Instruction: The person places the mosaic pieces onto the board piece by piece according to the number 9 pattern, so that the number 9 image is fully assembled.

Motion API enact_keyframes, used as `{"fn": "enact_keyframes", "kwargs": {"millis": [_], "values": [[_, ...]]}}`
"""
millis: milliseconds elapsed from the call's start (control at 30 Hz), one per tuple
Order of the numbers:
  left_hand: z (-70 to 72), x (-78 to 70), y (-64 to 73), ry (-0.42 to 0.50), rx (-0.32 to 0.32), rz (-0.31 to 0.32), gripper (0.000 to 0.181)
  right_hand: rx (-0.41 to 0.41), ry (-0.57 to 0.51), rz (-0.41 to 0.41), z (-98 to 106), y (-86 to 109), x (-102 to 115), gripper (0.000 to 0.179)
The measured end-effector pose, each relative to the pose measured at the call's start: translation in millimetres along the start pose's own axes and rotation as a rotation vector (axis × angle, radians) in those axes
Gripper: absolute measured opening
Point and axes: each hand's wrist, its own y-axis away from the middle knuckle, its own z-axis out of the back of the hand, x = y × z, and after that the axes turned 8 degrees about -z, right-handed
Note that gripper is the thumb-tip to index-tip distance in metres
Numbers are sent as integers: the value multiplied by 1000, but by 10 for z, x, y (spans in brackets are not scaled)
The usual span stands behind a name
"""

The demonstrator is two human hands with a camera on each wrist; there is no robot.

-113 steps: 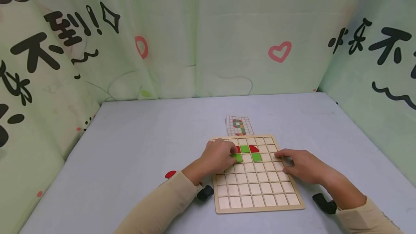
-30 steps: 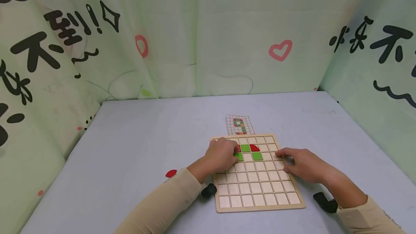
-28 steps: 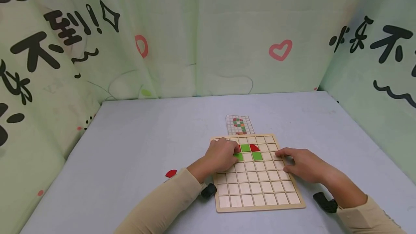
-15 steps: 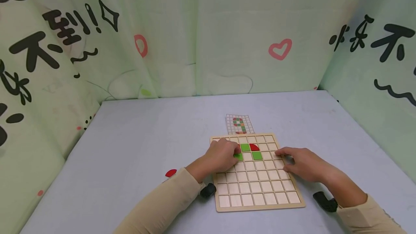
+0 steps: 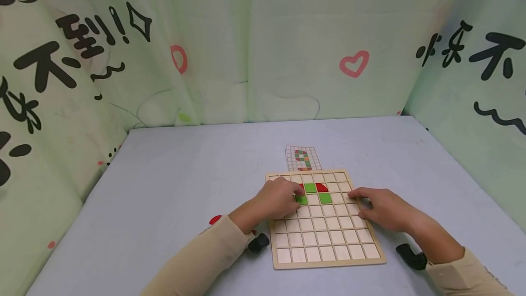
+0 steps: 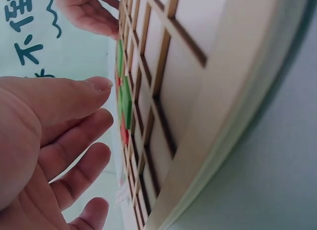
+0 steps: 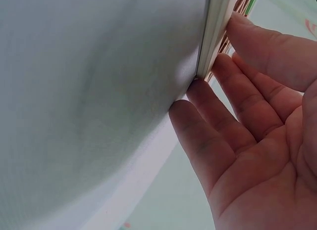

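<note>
In the head view a wooden grid board point(image 5: 328, 266) lies on the table. Near its top sit a green square tile point(image 5: 310, 188), a red quarter-round tile point(image 5: 322, 187) and a second green square point(image 5: 325, 198). My left hand point(image 5: 274, 201) hovers over the board's left part, fingertips by another green square point(image 5: 302, 200) and a partly covered red tile. The left wrist view has this hand point(image 6: 22, 136) with thumb and fingers apart, nothing between them. My right hand point(image 5: 384, 209) rests its fingertips against the board's right edge; fairly straight fingers point(image 7: 247, 106) touch that edge.
A pattern card point(image 5: 303, 158) with a coloured figure lies just behind the board. Left of the board a red piece point(image 5: 215, 219) is on the white table point(image 5: 172, 172), partly behind the left sleeve point(image 5: 205, 250). Printed curtains point(image 5: 287, 58) enclose the table.
Over the last half second my left hand has drawn back slightly to the left and its fingers have parted, exposing more of the left green square. The right hand stays at the board's edge.
</note>
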Motion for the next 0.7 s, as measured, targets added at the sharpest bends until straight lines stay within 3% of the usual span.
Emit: {"fn": "enact_keyframes", "kwargs": {"millis": [367,700], "values": [[138,31,158,37,-18,22,29,-8,10,16,9,0,-12,46],[174,172,297,64,-38,48,29,-2,14,13,-9,-4,-17,46]]}}
